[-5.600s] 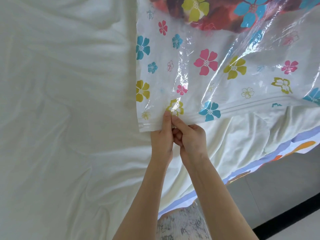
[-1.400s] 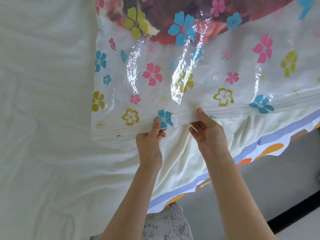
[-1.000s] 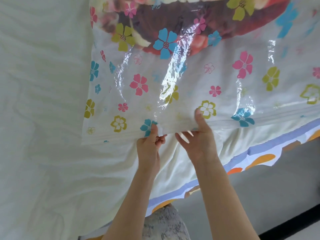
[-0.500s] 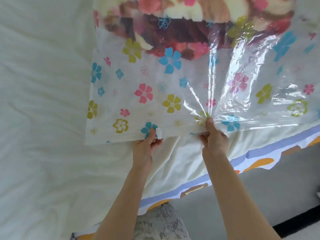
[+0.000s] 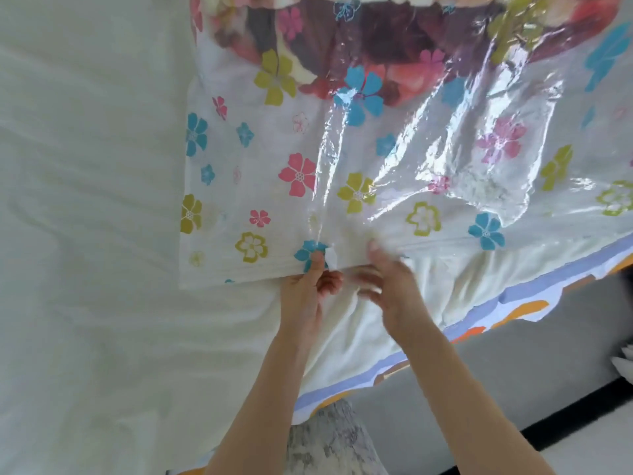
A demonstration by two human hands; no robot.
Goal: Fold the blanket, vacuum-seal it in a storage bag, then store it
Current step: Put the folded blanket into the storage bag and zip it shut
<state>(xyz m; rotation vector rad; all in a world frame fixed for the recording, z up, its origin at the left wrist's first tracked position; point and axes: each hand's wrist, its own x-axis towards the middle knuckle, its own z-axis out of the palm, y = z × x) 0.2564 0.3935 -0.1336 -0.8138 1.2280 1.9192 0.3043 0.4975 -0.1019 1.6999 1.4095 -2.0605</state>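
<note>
One blanket: folded inside storage bag, at far end, on bed.
Seal strip: along near edge of bag; best pressed flat, small white clip run along without gaps.
Left hand: pinches strip beside clip.
Right hand: blurred, at strip; grip impossible to tell.
Bed edge: close on right; free sheet on left.

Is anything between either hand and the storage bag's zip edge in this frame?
Nothing visible. The left hand pinches the storage bag at its near zip edge, by a small white clip. The right hand, motion-blurred, is at the same edge beside it; its grip cannot be told.
</note>
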